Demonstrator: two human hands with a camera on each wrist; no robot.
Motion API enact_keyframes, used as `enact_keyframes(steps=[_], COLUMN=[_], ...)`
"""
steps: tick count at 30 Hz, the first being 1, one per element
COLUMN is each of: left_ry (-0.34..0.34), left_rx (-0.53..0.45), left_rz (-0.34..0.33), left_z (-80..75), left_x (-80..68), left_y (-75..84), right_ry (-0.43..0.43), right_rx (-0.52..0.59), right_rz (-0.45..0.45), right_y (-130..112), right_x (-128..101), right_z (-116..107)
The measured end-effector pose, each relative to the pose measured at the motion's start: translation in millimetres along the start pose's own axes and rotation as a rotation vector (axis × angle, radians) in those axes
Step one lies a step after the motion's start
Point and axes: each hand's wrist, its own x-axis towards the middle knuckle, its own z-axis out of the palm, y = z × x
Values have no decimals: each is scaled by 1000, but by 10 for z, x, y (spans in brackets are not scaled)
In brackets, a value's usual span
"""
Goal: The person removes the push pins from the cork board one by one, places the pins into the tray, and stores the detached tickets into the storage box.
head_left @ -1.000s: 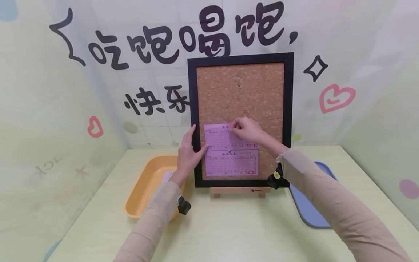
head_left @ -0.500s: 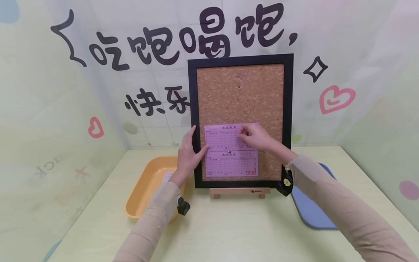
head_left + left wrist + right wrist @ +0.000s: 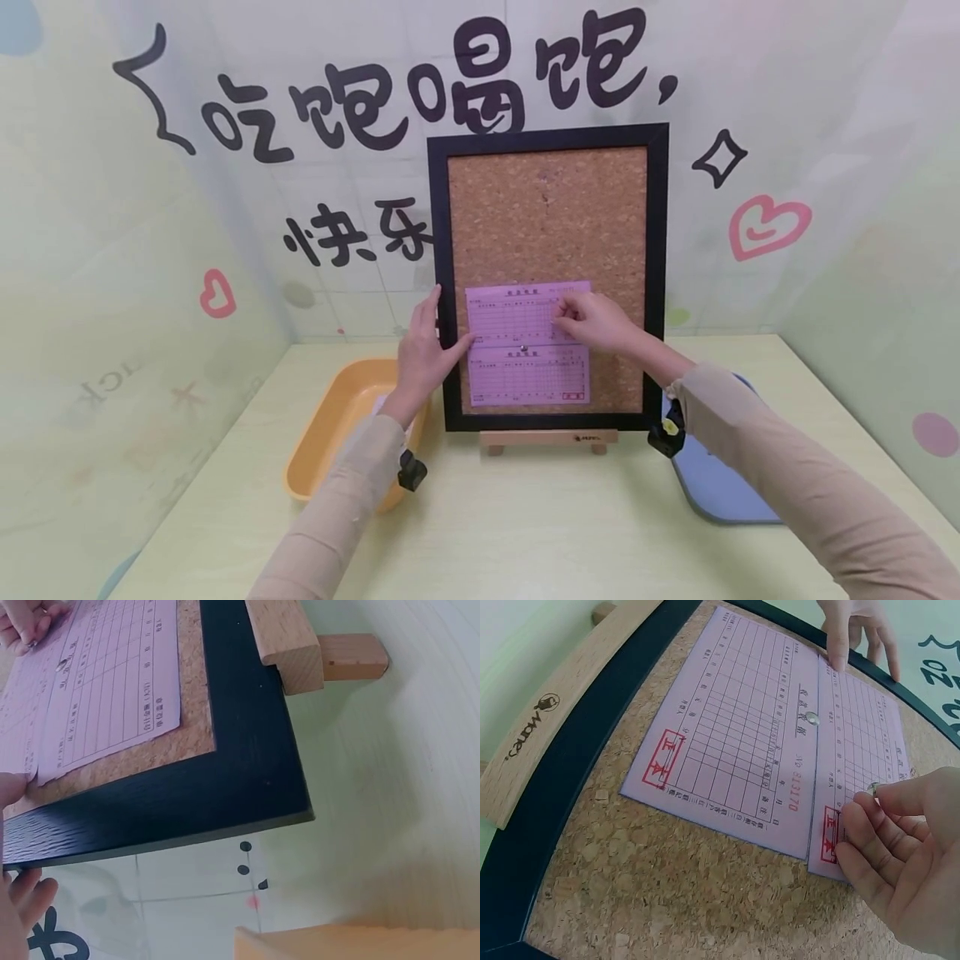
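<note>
A black-framed corkboard (image 3: 547, 217) leans upright on a small wooden easel (image 3: 547, 437). Two pink printed slips lie on its lower half, the upper slip (image 3: 495, 318) directly above the lower slip (image 3: 495, 382). A round metal thumbtack (image 3: 812, 718) sits at the lower slip's top edge. My left hand (image 3: 429, 354) grips the board's left edge, fingers behind the frame and thumb on the front at the upper slip's corner. Between thumb and forefinger, my right hand (image 3: 596, 323) pinches another shiny thumbtack (image 3: 874, 789) in front of the upper slip's right part.
An orange tray (image 3: 318, 433) holding a paper stands left of the easel, partly behind my left forearm. On the right, a blue tray (image 3: 723, 492) lies partly under my right arm. The wall with printed lettering (image 3: 330, 233) rises behind the board.
My right hand has moved from the upper slip's top middle rightward and down, uncovering the slip's heading. The left hand keeps its grip on the frame, and the slips stay in place.
</note>
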Motion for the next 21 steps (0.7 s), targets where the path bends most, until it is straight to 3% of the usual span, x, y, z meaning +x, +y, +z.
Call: enact_keyframes(steps=[13, 21], left_ry=[93, -8], left_rx=[34, 16], left_rz=[69, 139], left_z=[-136, -212], left_x=[172, 301], left_y=[10, 97], right_ry=[-13, -31], right_rx=[-15, -20], right_rz=[9, 0], right_y=[29, 15], right_x=[-18, -23], right_z=[-7, -15])
